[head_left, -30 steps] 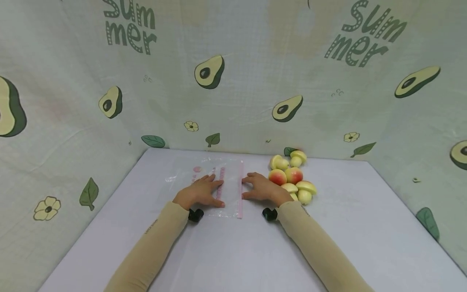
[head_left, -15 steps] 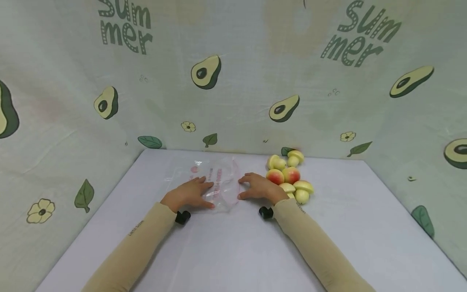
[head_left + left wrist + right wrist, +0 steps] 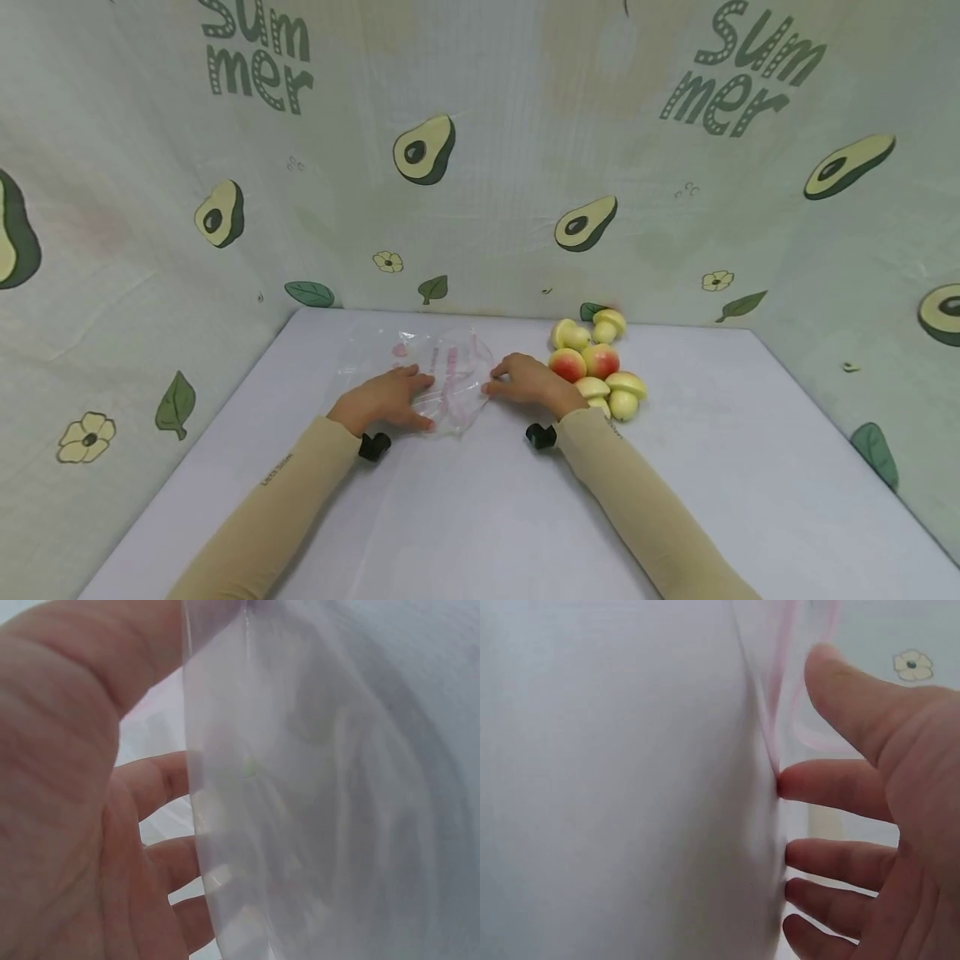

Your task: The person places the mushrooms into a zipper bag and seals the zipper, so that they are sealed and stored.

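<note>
A clear plastic bag [image 3: 467, 367] with pink print and a pink-edged mouth lies crumpled on the white table, its mouth bulging upward. My left hand [image 3: 386, 398] rests over its near left part, thumb and fingers spread. In the left wrist view the film [image 3: 300, 787] covers the ends of the left fingers [image 3: 165, 780]. My right hand [image 3: 528, 385] is at the pink edge on the right. The right wrist view has its index fingertip [image 3: 791, 784] touching that edge [image 3: 772, 735], with the thumb [image 3: 836, 682] held apart from the fingers.
Just beyond my right hand sit two red-yellow peaches [image 3: 600, 361] and several pale yellow mushrooms [image 3: 625, 395]. A printed avocado cloth [image 3: 495, 167] hangs around the back and sides of the table [image 3: 465, 517]. Black wrist cameras [image 3: 375, 447] stick out under both wrists.
The bag has gone from flat to bunched, its straight pink edge now curved and raised. My left hand has slid left. My right thumb and fingers have drawn closer together.
</note>
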Motion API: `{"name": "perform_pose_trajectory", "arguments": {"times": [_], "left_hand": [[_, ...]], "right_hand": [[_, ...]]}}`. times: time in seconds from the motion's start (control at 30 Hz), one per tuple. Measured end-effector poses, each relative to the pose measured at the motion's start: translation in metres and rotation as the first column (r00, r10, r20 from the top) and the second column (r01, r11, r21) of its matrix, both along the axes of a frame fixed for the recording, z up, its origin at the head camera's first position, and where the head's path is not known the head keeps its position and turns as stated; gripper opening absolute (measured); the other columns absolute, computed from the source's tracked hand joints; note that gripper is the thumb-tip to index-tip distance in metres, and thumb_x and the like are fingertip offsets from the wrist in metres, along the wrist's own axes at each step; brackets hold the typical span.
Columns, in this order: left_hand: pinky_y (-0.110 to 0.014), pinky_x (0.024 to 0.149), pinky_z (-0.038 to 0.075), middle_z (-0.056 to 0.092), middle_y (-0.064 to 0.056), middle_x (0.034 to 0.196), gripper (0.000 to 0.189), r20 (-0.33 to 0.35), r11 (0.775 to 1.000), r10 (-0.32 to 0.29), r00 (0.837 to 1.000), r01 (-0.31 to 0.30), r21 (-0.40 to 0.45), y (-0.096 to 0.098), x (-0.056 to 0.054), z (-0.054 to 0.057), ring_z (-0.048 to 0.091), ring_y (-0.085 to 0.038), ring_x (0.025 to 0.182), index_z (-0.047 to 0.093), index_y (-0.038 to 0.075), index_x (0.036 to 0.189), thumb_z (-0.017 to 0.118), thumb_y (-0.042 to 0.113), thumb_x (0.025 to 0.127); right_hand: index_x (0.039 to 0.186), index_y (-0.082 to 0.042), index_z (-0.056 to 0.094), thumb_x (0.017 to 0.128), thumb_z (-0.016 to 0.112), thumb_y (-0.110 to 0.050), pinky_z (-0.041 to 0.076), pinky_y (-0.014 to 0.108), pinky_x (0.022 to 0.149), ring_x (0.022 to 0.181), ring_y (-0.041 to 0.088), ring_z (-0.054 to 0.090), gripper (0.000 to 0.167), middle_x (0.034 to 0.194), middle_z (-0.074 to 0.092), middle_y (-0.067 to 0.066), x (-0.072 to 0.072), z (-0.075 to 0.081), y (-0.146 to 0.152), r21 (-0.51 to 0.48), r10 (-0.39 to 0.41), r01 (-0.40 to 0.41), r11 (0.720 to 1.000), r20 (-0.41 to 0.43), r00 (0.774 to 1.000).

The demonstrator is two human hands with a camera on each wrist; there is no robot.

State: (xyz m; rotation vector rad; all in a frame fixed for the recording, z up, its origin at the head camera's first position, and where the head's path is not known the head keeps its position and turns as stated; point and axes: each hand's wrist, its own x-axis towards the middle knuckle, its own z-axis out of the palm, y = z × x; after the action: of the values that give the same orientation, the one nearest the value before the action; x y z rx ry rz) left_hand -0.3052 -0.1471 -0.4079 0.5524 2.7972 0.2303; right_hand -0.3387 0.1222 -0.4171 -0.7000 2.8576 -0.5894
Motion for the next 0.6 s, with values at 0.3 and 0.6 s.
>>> {"name": "perform_pose_trajectory", "arguments": {"times": [0.3, 0.6], "left_hand": [[-0.057, 0.101, 0.033, 0.033, -0.015, 0.149, 0.086, -0.012, 1.000, 0.001, 1.000, -0.001, -0.009, 0.006, 0.000, 0.008, 0.029, -0.037, 0.137, 0.044, 0.018, 0.143, 0.078, 0.052, 0.072], [-0.058, 0.095, 0.038, 0.037, -0.013, 0.143, 0.085, 0.047, 0.995, -0.021, 0.999, 0.026, -0.095, 0.013, -0.007, 0.016, 0.035, -0.037, 0.131, 0.044, 0.028, 0.144, 0.074, 0.061, 0.071]], "right_hand": [[0.130, -0.009, 0.059, 0.081, 0.074, -0.041, 0.028, 0.044, 0.109, 0.132, 0.034, 0.038, 0.060, 0.140, 0.045, 0.020, -0.002, -0.006, 0.000, 0.013, -0.032, 0.032, 0.999, 0.002, 0.999], [0.139, -0.010, 0.050, 0.080, 0.075, -0.043, 0.024, 0.044, 0.111, 0.137, 0.034, 0.031, 0.073, 0.147, 0.035, 0.021, -0.009, -0.007, 0.001, 0.031, -0.014, 0.012, 0.999, 0.050, 0.999]]}}
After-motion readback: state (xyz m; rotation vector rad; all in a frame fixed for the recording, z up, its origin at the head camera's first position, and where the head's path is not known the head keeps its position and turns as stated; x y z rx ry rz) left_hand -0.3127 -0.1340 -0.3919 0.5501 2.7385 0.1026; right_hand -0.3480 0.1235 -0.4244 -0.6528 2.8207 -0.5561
